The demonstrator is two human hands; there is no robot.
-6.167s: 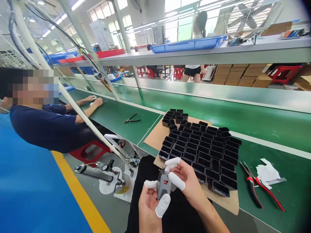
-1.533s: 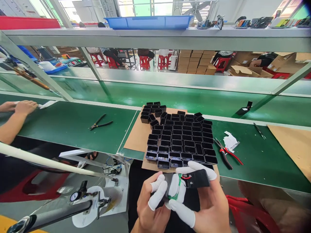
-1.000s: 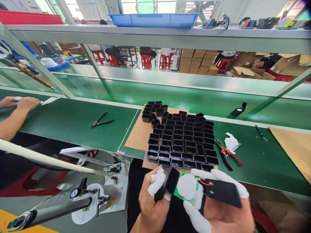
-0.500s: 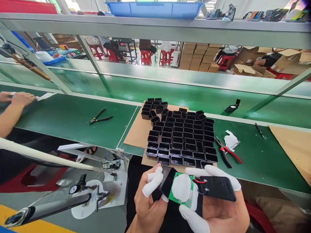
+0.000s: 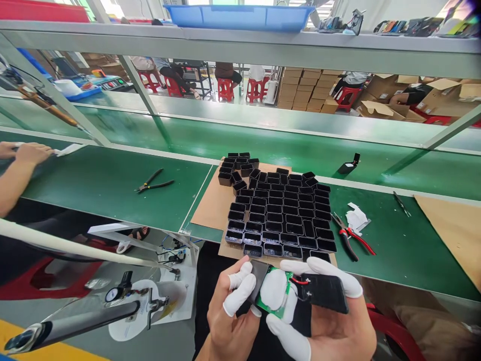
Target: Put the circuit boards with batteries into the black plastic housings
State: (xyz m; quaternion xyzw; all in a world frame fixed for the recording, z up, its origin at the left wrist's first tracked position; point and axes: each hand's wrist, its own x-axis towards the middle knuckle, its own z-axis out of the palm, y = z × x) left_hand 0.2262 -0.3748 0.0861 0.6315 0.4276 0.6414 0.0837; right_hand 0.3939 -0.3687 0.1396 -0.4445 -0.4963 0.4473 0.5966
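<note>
My left hand (image 5: 233, 310), in white finger cots, is closed around a small black plastic case (image 5: 258, 275). In my right hand (image 5: 334, 328), also in white finger cots, a green circuit board (image 5: 263, 302) is gripped between thumb and fingers. A white round blob or pad (image 5: 274, 290) covers much of the board. Its left end sits at the open mouth of the case; how deep it goes is hidden. Red and black wires link the board to a flat black panel (image 5: 326, 293), which rests against my right fingers.
Rows of open black cases (image 5: 276, 205) stand on cardboard (image 5: 205, 208) ahead. Red-handled pliers (image 5: 349, 238) and white scraps (image 5: 356, 216) lie to their right, black-handled pliers (image 5: 154, 181) to their left. A co-worker's hands (image 5: 32, 153) are at far left. An air-pressure device (image 5: 150, 301) stands below left.
My right hand has moved left with the board and black panel, bringing the board's left end into the mouth of the case. My left hand has barely moved.
</note>
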